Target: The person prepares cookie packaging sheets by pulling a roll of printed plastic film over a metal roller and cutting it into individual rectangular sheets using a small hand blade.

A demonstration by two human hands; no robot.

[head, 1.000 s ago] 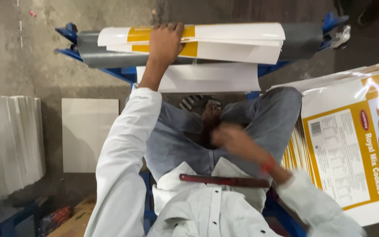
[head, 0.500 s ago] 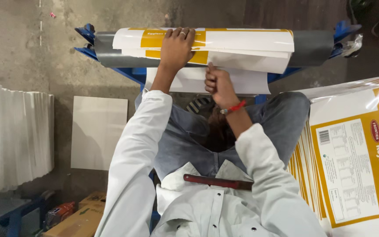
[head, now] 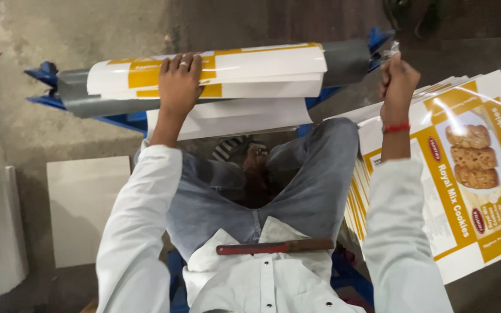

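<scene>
The right hand has left the middle of the printed sheet and now sits clenched at the right end of the grey roller, gripping something there that I cannot make out. The left hand stays pressed flat on the sheet, which is curled over the roller, so the work has shifted from smoothing to the roller's end, beside the stack of printed cartons.

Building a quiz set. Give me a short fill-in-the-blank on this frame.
1. The left hand presses a printed sheet curved over a grey ____.
2. The right hand wears a ____ wristband.
3. A red-handled tool lies on the person's ____.
4. The stack of printed cartons sits on the person's ____ side.

Missing words: roller; red; lap; right
</scene>
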